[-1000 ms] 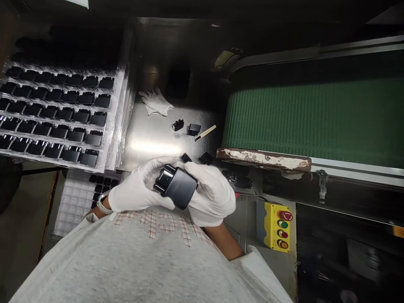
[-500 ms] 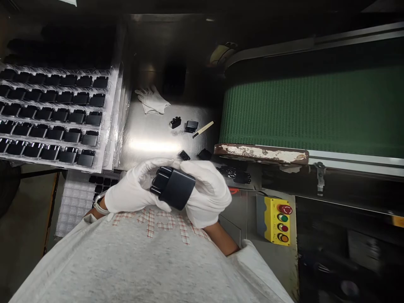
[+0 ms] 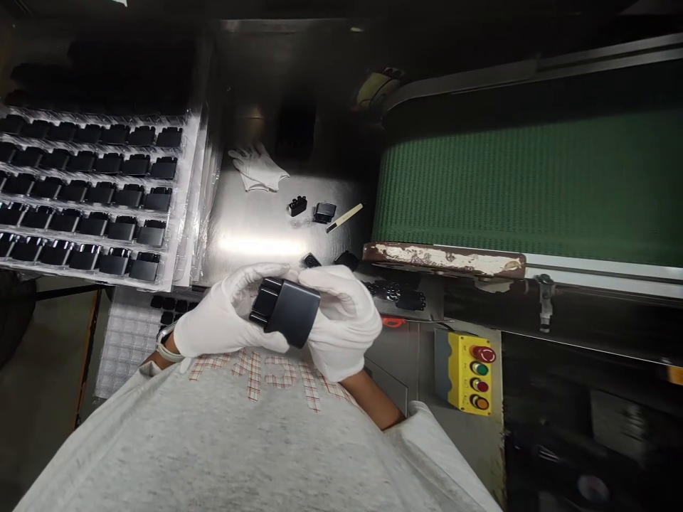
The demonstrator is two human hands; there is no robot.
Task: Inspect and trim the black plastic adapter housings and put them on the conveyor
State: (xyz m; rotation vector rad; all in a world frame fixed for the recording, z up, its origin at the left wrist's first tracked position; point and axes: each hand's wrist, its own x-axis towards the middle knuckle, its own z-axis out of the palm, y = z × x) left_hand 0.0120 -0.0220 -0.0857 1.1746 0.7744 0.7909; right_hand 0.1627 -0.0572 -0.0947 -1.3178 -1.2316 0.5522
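Between my two white-gloved hands is a black plastic housing (image 3: 295, 313), with a smooth wide body and a ribbed, stepped end toward the left. My left hand (image 3: 227, 313) is closed around the ribbed end, thumb below and fingers above. My right hand (image 3: 344, 320) grips the smooth end, its fingers curled behind and partly hidden. Just beyond the hands on the metal table (image 3: 256, 220) lie small black parts, among them a ribbed piece (image 3: 297, 206) and a boxy piece (image 3: 324, 212). Beside them rests a thin beige stick (image 3: 344, 217) with a dark tip.
Stacked clear trays (image 3: 178, 249) at the left hold rows of black housings. A white glove (image 3: 259, 168) lies at the back of the table. On the right runs a green conveyor belt (image 3: 523, 171); below it sits a yellow button box (image 3: 472, 373). More black pieces (image 3: 398, 293) lie near the belt's corner.
Both hands have shifted slightly left and up with the black housing, which has turned a little. The table items stay where they were.
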